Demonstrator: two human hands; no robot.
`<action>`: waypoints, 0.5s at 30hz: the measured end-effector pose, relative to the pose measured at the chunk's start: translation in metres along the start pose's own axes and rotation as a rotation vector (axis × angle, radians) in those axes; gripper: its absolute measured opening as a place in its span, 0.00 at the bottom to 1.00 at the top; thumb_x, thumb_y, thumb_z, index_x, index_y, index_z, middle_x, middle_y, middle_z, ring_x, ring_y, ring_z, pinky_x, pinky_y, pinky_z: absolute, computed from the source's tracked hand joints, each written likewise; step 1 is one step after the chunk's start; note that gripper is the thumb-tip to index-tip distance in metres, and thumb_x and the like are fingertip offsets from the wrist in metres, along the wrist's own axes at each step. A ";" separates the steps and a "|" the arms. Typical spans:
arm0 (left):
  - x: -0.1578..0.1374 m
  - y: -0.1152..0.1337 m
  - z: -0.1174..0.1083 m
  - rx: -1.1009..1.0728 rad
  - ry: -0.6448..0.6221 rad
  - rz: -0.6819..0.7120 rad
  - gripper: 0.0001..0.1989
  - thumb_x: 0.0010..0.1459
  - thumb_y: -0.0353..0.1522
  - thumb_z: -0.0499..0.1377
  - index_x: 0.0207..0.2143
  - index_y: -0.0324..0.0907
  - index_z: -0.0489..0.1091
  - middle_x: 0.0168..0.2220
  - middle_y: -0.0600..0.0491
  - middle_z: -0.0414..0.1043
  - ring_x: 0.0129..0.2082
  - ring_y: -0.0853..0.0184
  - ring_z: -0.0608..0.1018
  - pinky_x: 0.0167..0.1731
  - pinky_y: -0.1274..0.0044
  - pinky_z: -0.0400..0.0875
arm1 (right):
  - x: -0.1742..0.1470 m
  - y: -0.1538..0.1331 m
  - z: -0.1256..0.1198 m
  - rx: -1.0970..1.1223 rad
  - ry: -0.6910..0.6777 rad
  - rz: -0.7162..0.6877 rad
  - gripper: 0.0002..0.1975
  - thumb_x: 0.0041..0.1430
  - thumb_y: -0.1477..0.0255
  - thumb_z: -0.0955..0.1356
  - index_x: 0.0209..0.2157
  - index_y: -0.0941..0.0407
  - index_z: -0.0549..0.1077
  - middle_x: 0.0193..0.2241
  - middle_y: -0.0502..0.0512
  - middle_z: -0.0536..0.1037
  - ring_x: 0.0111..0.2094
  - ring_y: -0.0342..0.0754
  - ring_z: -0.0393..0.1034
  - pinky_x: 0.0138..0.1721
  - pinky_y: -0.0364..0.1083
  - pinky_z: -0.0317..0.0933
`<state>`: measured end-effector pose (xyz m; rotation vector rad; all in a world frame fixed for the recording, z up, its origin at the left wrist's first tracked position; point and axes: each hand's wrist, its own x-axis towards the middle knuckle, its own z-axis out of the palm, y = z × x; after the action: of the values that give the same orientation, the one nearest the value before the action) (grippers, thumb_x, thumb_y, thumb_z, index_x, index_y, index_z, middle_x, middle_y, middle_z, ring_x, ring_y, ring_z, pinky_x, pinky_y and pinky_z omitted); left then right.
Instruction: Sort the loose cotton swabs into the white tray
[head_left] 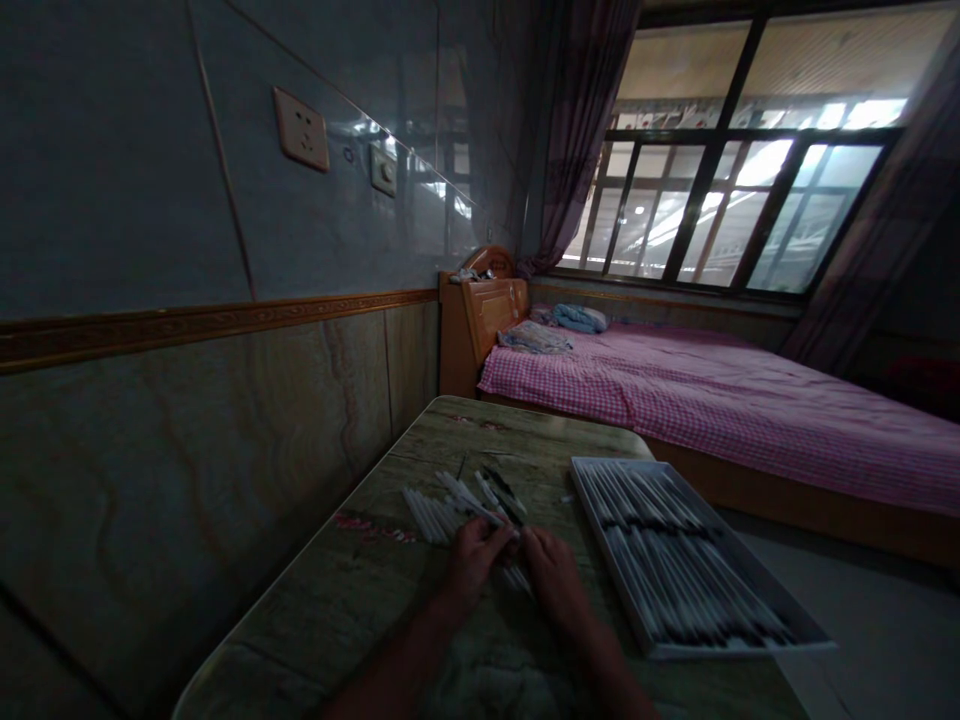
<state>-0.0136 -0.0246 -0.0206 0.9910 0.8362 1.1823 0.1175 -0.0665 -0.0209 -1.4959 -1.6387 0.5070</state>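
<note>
My left hand and my right hand meet over the middle of the table, both closed with the fingertips pinched together. A slim white pen-like tube runs up and left from my left fingers. What my right fingers pinch is small and mostly hidden; it seems to be at the tube's near end. Just beyond my left hand, several loose white tubes lie side by side. Several slim dark pieces lie beyond the fingertips. More white tubes show partly beneath my hands.
A shallow white tray at the table's right holds rows of slim white sticks with dark ends. The stone-patterned table stands beside a tiled wall. Past it is a bed with a pink checked cover.
</note>
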 end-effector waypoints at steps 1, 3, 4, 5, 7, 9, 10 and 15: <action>0.000 0.000 -0.001 0.025 0.006 0.028 0.20 0.36 0.43 0.70 0.26 0.38 0.73 0.23 0.54 0.73 0.23 0.68 0.73 0.25 0.78 0.67 | 0.001 -0.002 0.000 0.074 -0.003 0.038 0.23 0.64 0.58 0.55 0.23 0.56 0.68 0.23 0.52 0.71 0.27 0.45 0.64 0.28 0.42 0.55; 0.000 0.000 -0.001 0.080 -0.007 0.090 0.17 0.38 0.41 0.70 0.26 0.38 0.74 0.24 0.53 0.74 0.27 0.66 0.75 0.29 0.77 0.68 | 0.003 -0.006 0.000 0.235 -0.022 0.101 0.24 0.61 0.53 0.56 0.24 0.56 0.68 0.22 0.50 0.69 0.25 0.44 0.62 0.26 0.41 0.54; -0.001 0.000 -0.001 0.106 -0.019 0.111 0.15 0.38 0.40 0.69 0.26 0.38 0.75 0.25 0.52 0.75 0.29 0.65 0.75 0.32 0.77 0.69 | 0.004 -0.007 0.000 0.315 -0.051 0.128 0.25 0.59 0.50 0.58 0.23 0.56 0.68 0.20 0.48 0.67 0.24 0.43 0.60 0.24 0.41 0.53; -0.002 0.001 -0.001 0.128 -0.033 0.119 0.14 0.39 0.38 0.69 0.26 0.38 0.75 0.26 0.52 0.75 0.30 0.64 0.76 0.33 0.76 0.69 | 0.005 -0.008 -0.001 0.393 -0.088 0.159 0.25 0.56 0.48 0.60 0.23 0.56 0.68 0.19 0.47 0.65 0.22 0.42 0.58 0.22 0.40 0.52; -0.004 0.002 0.001 0.147 -0.043 0.104 0.14 0.39 0.37 0.68 0.29 0.39 0.75 0.28 0.51 0.76 0.30 0.64 0.76 0.32 0.76 0.70 | 0.009 -0.007 -0.002 0.522 -0.107 0.228 0.26 0.50 0.45 0.64 0.21 0.56 0.66 0.16 0.43 0.60 0.18 0.39 0.53 0.18 0.39 0.47; -0.004 0.007 0.001 0.156 -0.020 0.097 0.15 0.40 0.36 0.67 0.32 0.40 0.75 0.32 0.50 0.77 0.31 0.63 0.77 0.30 0.76 0.70 | 0.011 -0.005 -0.006 0.604 0.000 0.269 0.26 0.47 0.44 0.65 0.20 0.55 0.64 0.14 0.42 0.57 0.16 0.38 0.50 0.17 0.39 0.45; -0.001 0.011 0.000 0.167 0.008 0.108 0.15 0.41 0.35 0.67 0.34 0.41 0.75 0.34 0.49 0.77 0.32 0.63 0.77 0.30 0.76 0.71 | 0.013 -0.003 -0.009 0.624 0.079 0.283 0.26 0.48 0.45 0.65 0.20 0.55 0.64 0.14 0.41 0.57 0.16 0.38 0.49 0.17 0.39 0.45; 0.035 0.037 -0.018 0.452 0.236 0.279 0.08 0.48 0.32 0.60 0.32 0.41 0.74 0.33 0.49 0.78 0.35 0.61 0.78 0.37 0.72 0.71 | 0.015 0.013 -0.021 0.588 0.324 0.285 0.23 0.54 0.48 0.63 0.25 0.55 0.68 0.16 0.43 0.62 0.17 0.40 0.55 0.18 0.39 0.49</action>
<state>-0.0356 0.0162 0.0067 1.3869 1.2165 1.3985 0.1428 -0.0551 -0.0140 -1.2782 -0.9194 0.7780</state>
